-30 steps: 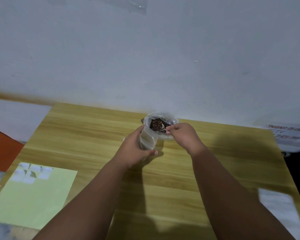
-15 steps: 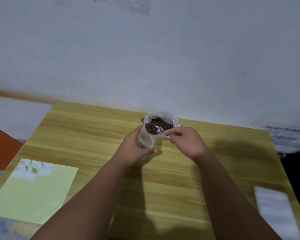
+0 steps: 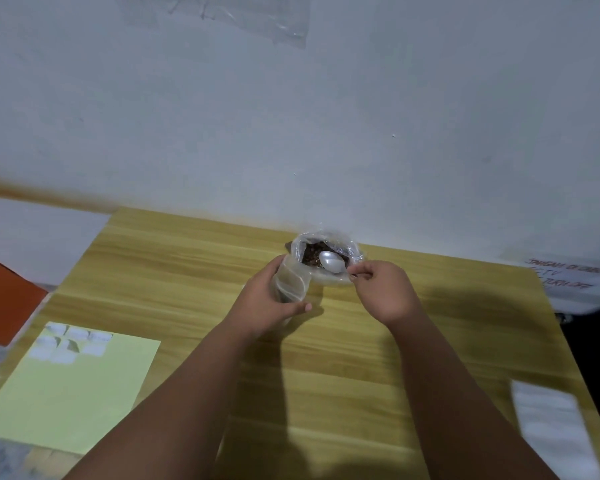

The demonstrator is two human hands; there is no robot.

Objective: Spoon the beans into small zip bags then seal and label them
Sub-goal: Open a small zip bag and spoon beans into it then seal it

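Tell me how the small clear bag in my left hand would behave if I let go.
Probably floppy: the small zip bag is thin clear film, held open by your left hand. Likely very light, since it looks almost empty. Released, it would probably sag or tip rather than stand.

beans (image 3: 310,255): dark, heaped in open clear bag (image 3: 352,251); white spoon (image 3: 331,262) bowl over them; small zip bag (image 3: 290,284) upright, mouth open, just beside.

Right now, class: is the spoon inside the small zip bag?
No: the spoon, pinched by the right hand, sits over the beans in the big bag, beside the small zip bag in the left hand.
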